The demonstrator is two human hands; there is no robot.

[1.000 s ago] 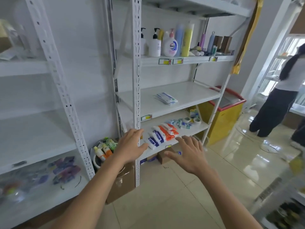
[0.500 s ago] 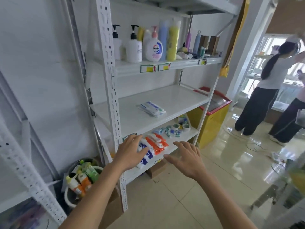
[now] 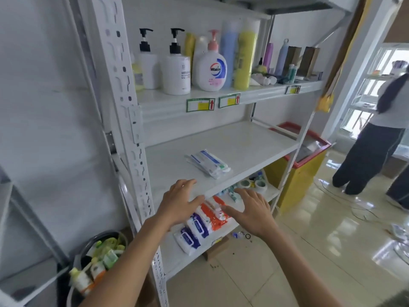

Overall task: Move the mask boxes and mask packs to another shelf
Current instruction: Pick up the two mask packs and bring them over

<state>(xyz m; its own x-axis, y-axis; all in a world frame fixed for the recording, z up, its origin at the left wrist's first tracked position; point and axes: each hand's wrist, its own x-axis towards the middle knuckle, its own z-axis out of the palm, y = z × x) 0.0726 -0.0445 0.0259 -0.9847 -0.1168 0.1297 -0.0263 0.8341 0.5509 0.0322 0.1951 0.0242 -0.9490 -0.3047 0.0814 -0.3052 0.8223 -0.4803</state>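
Hands — left hand and right hand reached out flat, fingers spread, holding nothing | mask packs lay stacked on middle shelf, beyond both hands, untouched | wipe packs sat on lower shelf beneath the palms

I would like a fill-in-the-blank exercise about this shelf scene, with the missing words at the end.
1. The mask packs lie on the ____ shelf.
2. Both the left hand and the right hand hold ____.
3. The Walch bottle has a ____ pump.
4. The orange packs lie on the shelf ____ the mask packs.

Missing words: middle; nothing; pink; below
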